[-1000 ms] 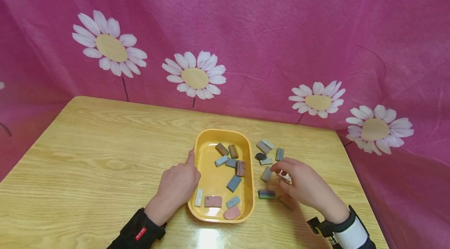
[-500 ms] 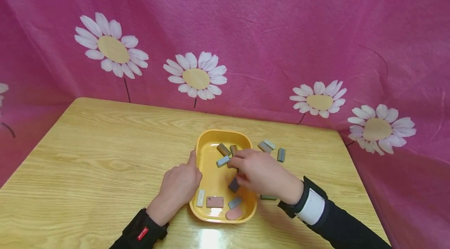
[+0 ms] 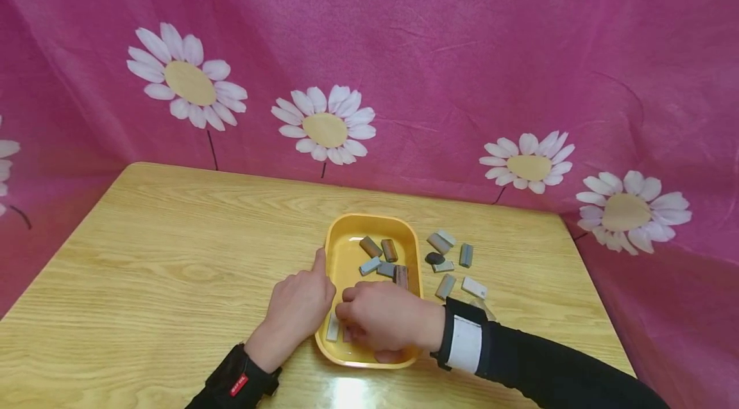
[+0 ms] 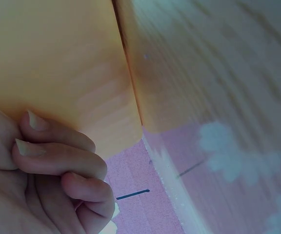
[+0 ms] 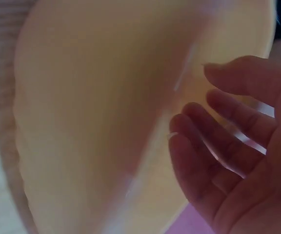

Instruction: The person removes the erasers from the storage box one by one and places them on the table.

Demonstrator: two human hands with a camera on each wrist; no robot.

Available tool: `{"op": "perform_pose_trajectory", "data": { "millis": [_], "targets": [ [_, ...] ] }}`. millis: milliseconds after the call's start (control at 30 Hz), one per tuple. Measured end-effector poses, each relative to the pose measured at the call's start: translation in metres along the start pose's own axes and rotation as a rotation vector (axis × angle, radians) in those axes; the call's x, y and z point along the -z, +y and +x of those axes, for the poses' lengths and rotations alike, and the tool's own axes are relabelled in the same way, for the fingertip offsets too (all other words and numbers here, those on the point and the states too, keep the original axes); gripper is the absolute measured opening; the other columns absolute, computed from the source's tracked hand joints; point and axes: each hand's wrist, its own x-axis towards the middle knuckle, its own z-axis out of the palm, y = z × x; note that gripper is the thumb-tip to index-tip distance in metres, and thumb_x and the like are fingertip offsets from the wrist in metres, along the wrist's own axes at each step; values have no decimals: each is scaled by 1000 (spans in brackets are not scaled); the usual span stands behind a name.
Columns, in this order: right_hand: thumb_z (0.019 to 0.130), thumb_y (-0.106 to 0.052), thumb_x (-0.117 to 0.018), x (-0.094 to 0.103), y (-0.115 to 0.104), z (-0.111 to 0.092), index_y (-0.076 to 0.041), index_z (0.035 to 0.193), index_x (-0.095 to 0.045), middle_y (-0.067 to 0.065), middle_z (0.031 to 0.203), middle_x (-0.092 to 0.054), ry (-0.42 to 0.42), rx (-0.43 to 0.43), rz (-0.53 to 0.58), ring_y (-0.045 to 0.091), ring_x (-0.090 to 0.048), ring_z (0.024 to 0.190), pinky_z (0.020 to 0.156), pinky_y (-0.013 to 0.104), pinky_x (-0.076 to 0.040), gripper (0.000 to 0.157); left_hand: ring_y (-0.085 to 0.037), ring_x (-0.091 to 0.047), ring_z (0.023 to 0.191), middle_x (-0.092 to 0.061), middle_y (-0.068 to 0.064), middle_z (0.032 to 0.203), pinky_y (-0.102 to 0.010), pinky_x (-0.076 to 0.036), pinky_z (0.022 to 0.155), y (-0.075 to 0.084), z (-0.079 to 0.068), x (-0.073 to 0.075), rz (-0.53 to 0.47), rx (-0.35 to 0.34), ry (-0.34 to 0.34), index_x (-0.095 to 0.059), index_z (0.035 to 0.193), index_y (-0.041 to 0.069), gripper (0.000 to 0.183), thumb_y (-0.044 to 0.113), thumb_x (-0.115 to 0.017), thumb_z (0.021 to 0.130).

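Note:
My left hand (image 3: 301, 306) grips the left side of a yellow tray (image 3: 333, 229), index finger stretched along the rim; in the left wrist view its other fingers (image 4: 67, 158) curl beside the wall, the thumb out of sight. Over the tray's near half is my right hand (image 3: 383, 316). In the right wrist view its fingers and thumb bend loosely, apart, with nothing between them. Small blocks lie in the tray: brown (image 3: 371, 247), light blue (image 3: 369, 266), dark reddish (image 3: 401, 276) and white (image 3: 332, 327). A pink rounded piece (image 3: 389, 356) is partly covered by the right hand.
Right of the tray, several more small pieces lie on the wooden table (image 3: 202, 255), among them a white block (image 3: 474, 287), a grey-blue block (image 3: 466, 255) and a black oval piece (image 3: 434, 258). A pink flowered cloth (image 3: 404, 75) hangs behind the table.
My right hand has moved left from the loose pieces into the tray, then toward its near end. The white block by its fingers earlier lies on the table. My left hand stays on the rim.

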Motion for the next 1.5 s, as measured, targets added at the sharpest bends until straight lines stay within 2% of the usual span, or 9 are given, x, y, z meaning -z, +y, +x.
{"op": "perform_pose_trajectory", "data": {
  "millis": [333,433,533,667,933,1067,1233,1367,1500],
  "targets": [
    [85,-26,-59,-22,-8,4,-24,90,-61,-11,77,-45,-48,18,-46,6,-47,68,55,22,-37,6,-17,-39,41,-39,0,50,-32,-31,38,1,0,-1,-4,2,-9,-35,137,-3,56,25,-42,88],
    [84,-25,-60,-19,-6,2,-24,92,-60,-11,78,-44,-45,11,-41,5,-46,69,57,21,-37,9,-16,-38,40,-40,0,50,-32,-30,38,1,0,-1,1,5,-12,-35,136,-2,56,25,-42,88],
    [80,-23,-63,-10,-1,-2,-24,85,-56,-11,75,-41,-20,-18,-9,4,-42,67,57,20,-35,9,-16,-39,41,-40,0,50,-32,-30,38,1,0,-1,6,7,-14,-35,137,-3,56,25,-43,88],
    [72,-18,-66,10,13,-15,-23,77,-48,-11,73,-37,74,-94,38,5,-40,65,56,19,-34,19,-16,-40,42,-40,0,51,-33,-31,38,0,0,-1,-4,6,-15,-35,137,-3,57,25,-42,88],
    [68,-11,-67,36,61,-67,-21,80,-53,-9,78,-44,262,-317,78,7,-43,68,59,23,-39,21,-14,-38,39,-40,1,49,-31,-30,36,0,-2,-1,-24,-14,0,-35,137,-4,56,24,-40,89],
    [69,-12,-68,26,87,-95,-20,79,-53,-7,75,-45,288,-432,109,7,-43,66,56,25,-39,20,-14,-37,38,-39,1,48,-31,-29,36,-2,-2,-1,-15,-8,-1,-34,138,-4,56,23,-40,89],
    [71,-18,-71,2,113,-124,-19,80,-55,-5,73,-46,265,-558,151,9,-43,65,57,27,-39,18,-14,-38,39,-39,1,49,-31,-30,37,-1,-1,0,-14,-5,-3,-34,138,-4,57,24,-40,89],
    [72,-21,-72,-16,124,-140,-16,80,-56,-3,72,-47,252,-638,163,10,-44,65,58,29,-40,18,-15,-39,41,-40,0,50,-31,-30,37,0,-1,0,-10,-6,-6,-34,138,-5,57,24,-41,89],
    [73,-15,-68,-31,132,-151,-14,83,-58,-3,75,-51,218,-690,183,11,-48,67,61,30,-43,15,-15,-39,41,-40,0,50,-32,-30,37,1,-1,-1,-14,-3,-12,-34,138,-5,57,24,-41,89]
  ]
}}
